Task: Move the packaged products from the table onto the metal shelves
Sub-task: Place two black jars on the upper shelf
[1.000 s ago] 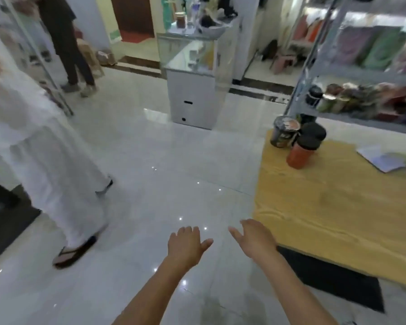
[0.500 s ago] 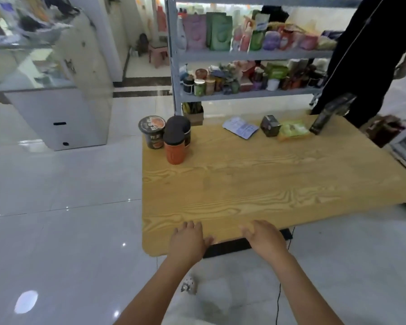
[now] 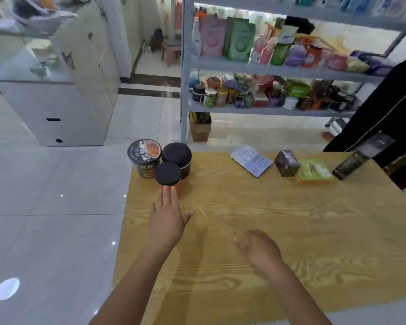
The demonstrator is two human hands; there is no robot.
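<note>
The wooden table [image 3: 291, 219] stands in front of the metal shelves [image 3: 267, 69], whose two visible tiers are crowded with pouches, bottles and jars. The packaged products are all on the table, none in a hand.

At the table's far left corner three round containers stand upright and bunched together: a noodle cup [image 3: 144, 153] with a printed lid nearest the left edge, a black jar [image 3: 177, 156] just beside it, and in front of both an orange jar [image 3: 168, 175] with a black lid.

The left hand [image 3: 167, 219] is stretched flat over the table, fingers straight and together, thumb out to the side, grasping nothing. Its fingertips [image 3: 168, 191] lie at the foot of the orange jar; whether they touch it I cannot tell.

The right hand [image 3: 259, 248] hovers over the middle of the table, nearer the front edge, well apart from every package. Its fingers are loose and slightly spread, and it holds nothing.

Along the far edge lie a pale flat pouch [image 3: 251, 159], a small dark box [image 3: 287, 163] and a green packet [image 3: 314, 171], the last two touching. At the far right corner a tall dark packet [image 3: 352, 163] stands tilted. Just behind that corner stands a person in dark clothing [image 3: 389, 109].
</note>
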